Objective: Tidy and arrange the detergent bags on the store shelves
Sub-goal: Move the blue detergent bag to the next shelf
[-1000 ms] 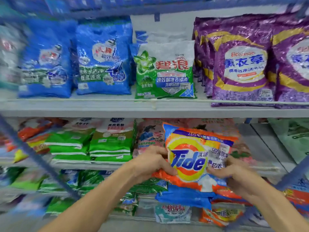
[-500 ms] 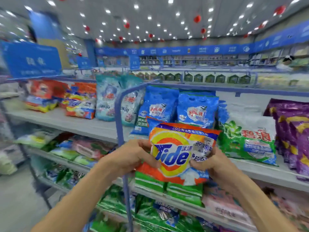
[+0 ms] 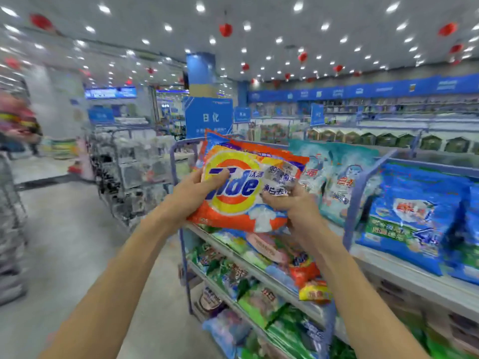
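Orange-and-yellow plastic Tide detergent bag [image 3: 241,195] is held upright at the left end of the grey top shelf [image 3: 404,274], just beside teal bags [image 3: 344,182]. My left hand [image 3: 197,196] grips its left edge, thumb across the logo; my right hand [image 3: 291,207] clutches its lower right.

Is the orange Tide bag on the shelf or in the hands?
In the hands: left hand and right hand both grip the Tide bag at its sides.

A: Orange Tide bag [image 3: 241,193]?
B: Face-on, slightly tilted, held aloft before the shelving's end.
A: Shelved stock?
B: Teal bags [image 3: 344,182] and blue bags [image 3: 412,216] stand upright on the upper shelf [image 3: 388,266]; labels seemingly differ.
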Demonstrator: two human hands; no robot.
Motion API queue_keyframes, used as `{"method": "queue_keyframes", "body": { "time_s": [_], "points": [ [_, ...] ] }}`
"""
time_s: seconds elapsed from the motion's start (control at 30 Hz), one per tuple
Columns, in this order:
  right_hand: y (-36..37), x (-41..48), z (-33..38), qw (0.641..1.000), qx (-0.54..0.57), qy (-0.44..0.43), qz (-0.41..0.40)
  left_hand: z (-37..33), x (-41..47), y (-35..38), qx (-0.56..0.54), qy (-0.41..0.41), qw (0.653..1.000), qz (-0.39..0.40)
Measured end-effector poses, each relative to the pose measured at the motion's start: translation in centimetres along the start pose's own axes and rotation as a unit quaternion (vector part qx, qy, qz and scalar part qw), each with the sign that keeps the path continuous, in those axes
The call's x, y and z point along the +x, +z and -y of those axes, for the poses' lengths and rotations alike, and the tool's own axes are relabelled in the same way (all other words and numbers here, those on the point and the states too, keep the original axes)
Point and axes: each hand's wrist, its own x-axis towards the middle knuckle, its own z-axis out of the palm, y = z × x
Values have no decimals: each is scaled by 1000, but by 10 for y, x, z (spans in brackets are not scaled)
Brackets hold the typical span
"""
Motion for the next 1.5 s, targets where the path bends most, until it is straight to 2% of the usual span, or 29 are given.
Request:
{"method": "queue_keyframes", "body": {
  "time_s": [0.13,0.3,0.6,0.9,1.03,1.2,1.27,1.4,1.5],
  "points": [
    [49,43,-33,999,-7,30,33,12,24,-60,11,-1,1000,-22],
    [63,111,-69,999,-9,26,31,42,89,-90,0,-8,999,-42],
    [63,265,-112,998,-35,-15,47,97,248,-127,-129,-11,988,-79],
    [67,386,-162,999,-47,-1,-27,158,386,-162,-178,-32,983,-40],
    [81,432,-188,989,-134,-27,-50,189,458,-183,-204,-40,978,-20],
    [94,504,-224,984,-84,-5,-158,220,551,-212,-220,-25,974,40],
    [99,528,-236,973,-64,-3,-222,228,586,-221,-208,-37,975,72],
    [105,560,-257,951,-75,-25,-298,256,648,-229,-184,-62,974,117],
    [103,573,-271,933,-79,-10,-352,279,674,-223,-173,-95,967,159]
  ]
}}
